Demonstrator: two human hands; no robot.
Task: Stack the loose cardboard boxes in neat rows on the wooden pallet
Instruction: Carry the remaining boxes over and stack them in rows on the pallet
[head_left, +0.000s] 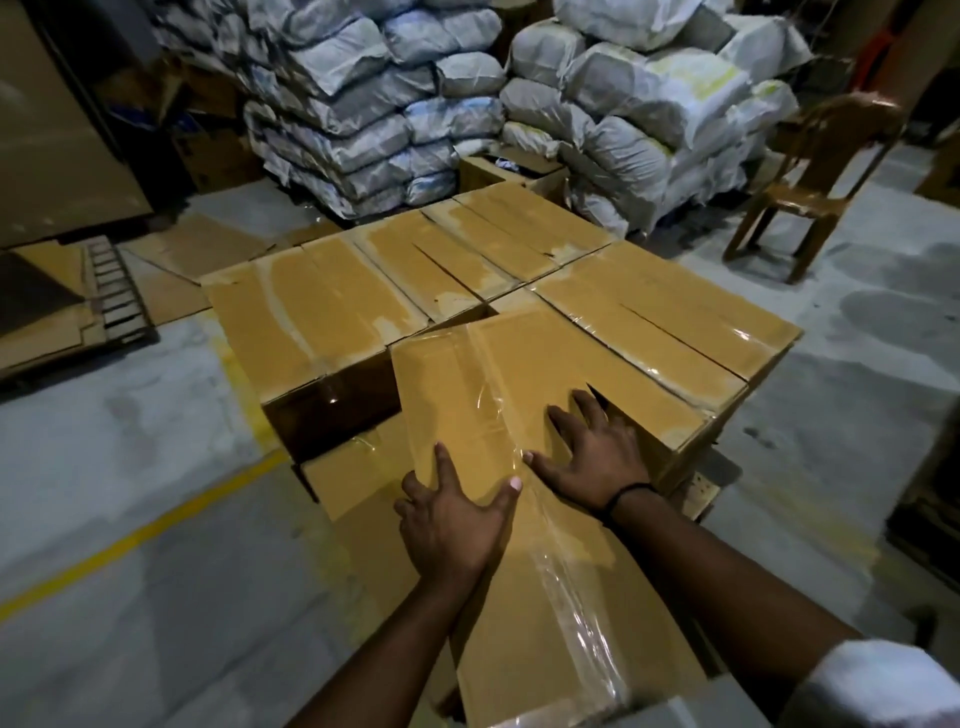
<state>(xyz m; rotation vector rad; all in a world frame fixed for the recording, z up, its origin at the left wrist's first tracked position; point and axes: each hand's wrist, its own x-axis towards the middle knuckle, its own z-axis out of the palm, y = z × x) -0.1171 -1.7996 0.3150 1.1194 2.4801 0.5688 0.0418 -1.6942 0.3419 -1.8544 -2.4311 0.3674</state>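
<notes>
A long taped cardboard box (483, 395) lies tilted in front of me, its far end resting on the stacked boxes (332, 301). My left hand (452, 519) grips its left edge, thumb on top and fingers wrapped over the side. My right hand (592, 457) presses flat on the box's top with fingers spread. The stack's upper layer forms rows of similar taped boxes (654, 322). At the front left the layer has a gap (332, 410), with a lower box (353, 478) showing beneath. A corner of the wooden pallet (701, 486) peeks out at the stack's right foot.
Piles of white sacks (363, 104) and more sacks (649, 98) stand behind the stack. A brown chair (815, 171) is at the back right. Flattened cardboard (176, 254) and another pallet (117, 301) lie at the left. A yellow line (130, 535) crosses the concrete floor.
</notes>
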